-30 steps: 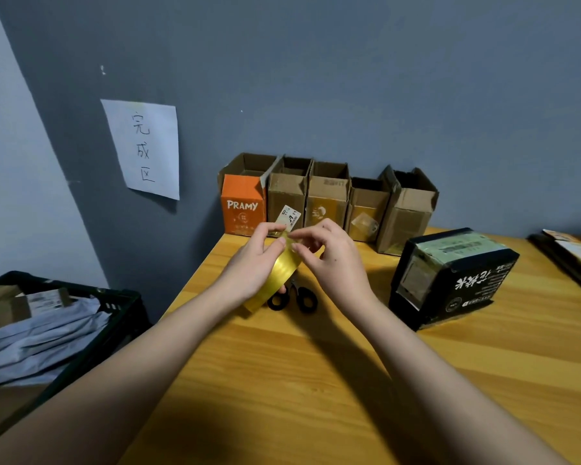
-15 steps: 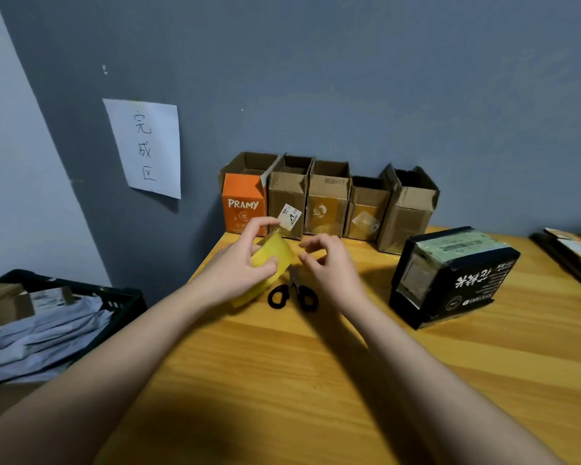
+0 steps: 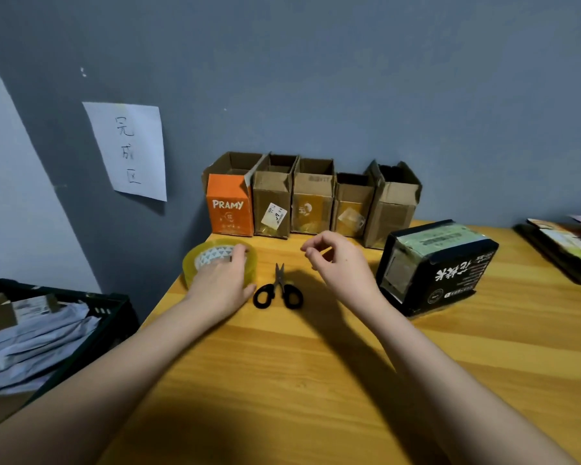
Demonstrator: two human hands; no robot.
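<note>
A yellowish roll of clear tape [image 3: 202, 260] lies flat near the table's left edge. My left hand [image 3: 222, 283] rests over it, with fingers curled round its near side and into the core. Black-handled scissors [image 3: 277, 292] lie closed on the wood between my hands, blades pointing away. My right hand [image 3: 339, 263] hovers above the table to the right of the scissors, fingers loosely curled and holding nothing. A black packaged box [image 3: 433, 263] with a green top label stands right of that hand.
Several open cardboard boxes [image 3: 312, 199], one orange marked PRAMY [image 3: 228, 209], line the blue wall. A handwritten paper sign [image 3: 128, 149] hangs at left. A black crate [image 3: 91, 317] of parcels sits off the wooden table [image 3: 316, 380]. Dark booklets [image 3: 564, 250] lie far right.
My left hand has lowered the tape roll from the air onto the table, lying flat. My right hand has let go of the tape end and drawn away to the right.
</note>
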